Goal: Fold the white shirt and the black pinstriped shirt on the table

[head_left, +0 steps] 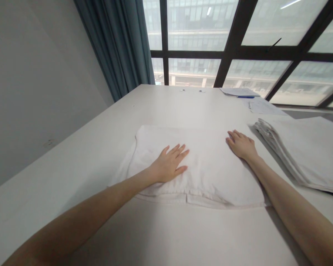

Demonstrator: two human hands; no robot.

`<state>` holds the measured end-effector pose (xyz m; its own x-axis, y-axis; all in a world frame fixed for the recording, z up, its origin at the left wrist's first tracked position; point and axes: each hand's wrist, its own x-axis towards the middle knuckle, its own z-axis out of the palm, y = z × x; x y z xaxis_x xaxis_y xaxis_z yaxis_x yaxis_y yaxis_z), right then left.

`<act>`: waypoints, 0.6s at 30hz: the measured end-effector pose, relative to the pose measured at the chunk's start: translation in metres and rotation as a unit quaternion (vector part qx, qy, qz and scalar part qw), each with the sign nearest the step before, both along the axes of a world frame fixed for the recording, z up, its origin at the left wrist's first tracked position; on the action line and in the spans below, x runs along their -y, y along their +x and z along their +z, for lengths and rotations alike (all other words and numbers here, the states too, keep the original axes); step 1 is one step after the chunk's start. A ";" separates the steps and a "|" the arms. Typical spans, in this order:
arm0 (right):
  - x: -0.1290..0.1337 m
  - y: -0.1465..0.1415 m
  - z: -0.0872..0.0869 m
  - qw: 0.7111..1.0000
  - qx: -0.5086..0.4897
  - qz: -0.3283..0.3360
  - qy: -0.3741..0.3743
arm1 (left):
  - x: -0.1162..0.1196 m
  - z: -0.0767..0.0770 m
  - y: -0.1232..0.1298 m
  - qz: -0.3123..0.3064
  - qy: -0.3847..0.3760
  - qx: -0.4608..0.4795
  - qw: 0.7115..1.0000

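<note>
A folded white cloth (208,155), perhaps a garment, lies spread on the white table (183,107). Its near edge is gathered and creased, with a short seam or slit near the middle. My left hand (170,162) rests palm down on the cloth, left of its middle, fingers spread. At the cloth's right side, my right hand (241,144) lies flat near the far corner, its fingers stretched out and slightly apart. Neither hand grips the fabric. The underside of the cloth is hidden.
A stack of folded white cloth (313,151) lies to the right. Papers (266,107) and a blue pen (245,97) sit at the far right of the table. Beyond are a blue curtain (122,44) and dark-framed windows (195,54); a grey wall (44,74) stands left.
</note>
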<state>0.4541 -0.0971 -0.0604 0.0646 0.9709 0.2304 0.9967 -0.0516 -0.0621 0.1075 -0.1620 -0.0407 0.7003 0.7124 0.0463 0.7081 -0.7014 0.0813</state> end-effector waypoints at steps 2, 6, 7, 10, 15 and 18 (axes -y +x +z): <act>0.000 0.000 0.000 1.000 -0.009 -0.001 0.004 | 0.003 -0.001 -0.011 0.003 0.005 -0.014 1.000; 0.001 0.002 -0.002 0.999 -0.024 -0.015 0.015 | -0.005 -0.005 -0.055 0.059 0.016 -0.038 0.997; 0.001 0.002 -0.002 0.999 -0.030 -0.021 0.019 | -0.007 -0.007 -0.066 0.078 0.021 -0.042 0.996; 0.003 0.003 -0.002 0.998 -0.047 -0.036 0.029 | -0.011 -0.010 -0.093 0.129 0.038 -0.050 0.990; 0.002 0.011 0.000 0.993 -0.082 -0.063 0.049 | -0.012 -0.011 -0.109 0.166 0.034 -0.054 0.984; -0.001 0.022 0.004 0.984 -0.160 -0.062 0.043 | -0.012 -0.009 -0.108 0.169 0.028 -0.055 0.984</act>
